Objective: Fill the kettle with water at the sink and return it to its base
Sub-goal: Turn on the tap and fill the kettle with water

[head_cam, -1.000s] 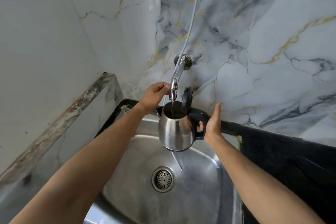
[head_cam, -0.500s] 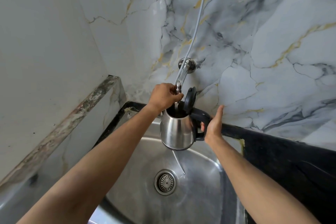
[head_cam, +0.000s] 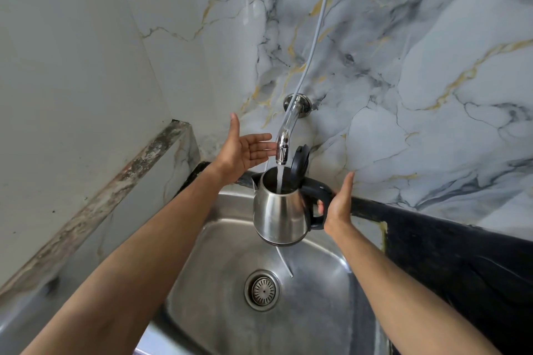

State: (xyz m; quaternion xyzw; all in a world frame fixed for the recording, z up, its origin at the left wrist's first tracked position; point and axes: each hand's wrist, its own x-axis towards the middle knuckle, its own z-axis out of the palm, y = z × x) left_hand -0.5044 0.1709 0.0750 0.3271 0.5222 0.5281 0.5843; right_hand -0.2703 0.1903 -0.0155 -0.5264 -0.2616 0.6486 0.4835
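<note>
Now: steel kettle [head_cam: 278, 210] held in the air over the sink [head_cam: 323, 262], lid [head_cam: 300, 159] tipped up. Water stream [head_cam: 279, 179] falls from the tap [head_cam: 284, 144] into its mouth. Right hand [head_cam: 337, 204] wrapped round the black handle [head_cam: 317, 196], fingers tucked through, thumb straight up. Left hand [head_cam: 245, 147] open, palm showing, fingers spread just beside the tap spout, gripping nothing. Drain strainer [head_cam: 262, 290] below the kettle.

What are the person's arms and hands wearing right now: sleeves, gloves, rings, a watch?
Nothing that shows. The left hand and right hand are bare, with no gloves, and I see no rings. Both forearms are uncovered to the frame's lower edge, with no sleeve, watch or wristband in view.
</note>
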